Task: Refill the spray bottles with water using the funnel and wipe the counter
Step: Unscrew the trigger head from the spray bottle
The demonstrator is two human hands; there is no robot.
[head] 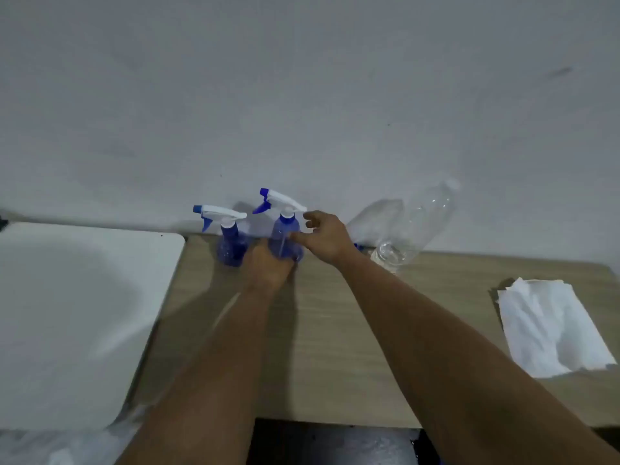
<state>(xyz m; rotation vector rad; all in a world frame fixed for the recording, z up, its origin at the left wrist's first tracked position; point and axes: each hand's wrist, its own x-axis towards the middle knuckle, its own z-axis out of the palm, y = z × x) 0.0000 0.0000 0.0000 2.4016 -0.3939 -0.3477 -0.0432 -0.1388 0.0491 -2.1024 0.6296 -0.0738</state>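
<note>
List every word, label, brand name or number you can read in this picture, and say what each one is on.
No readable text anywhere in the head view.
Two blue spray bottles, the left one and the held one: no label or print shows.
Clear plastic bottle: no label visible.
White paper towel: blank.
Wooden counter, white sink and wall: no markings that read as text.

Back edge is crowded from where I sit: two spray bottles point(231, 241) point(285, 238) stand close together against the wall point(302, 95), the clear bottle point(412, 229) leans just right of them. Both hands point(266, 266) point(323, 238) fill that gap. Open desk point(335, 347) runs forward between sink point(67, 313) and paper towel point(550, 327).
</note>
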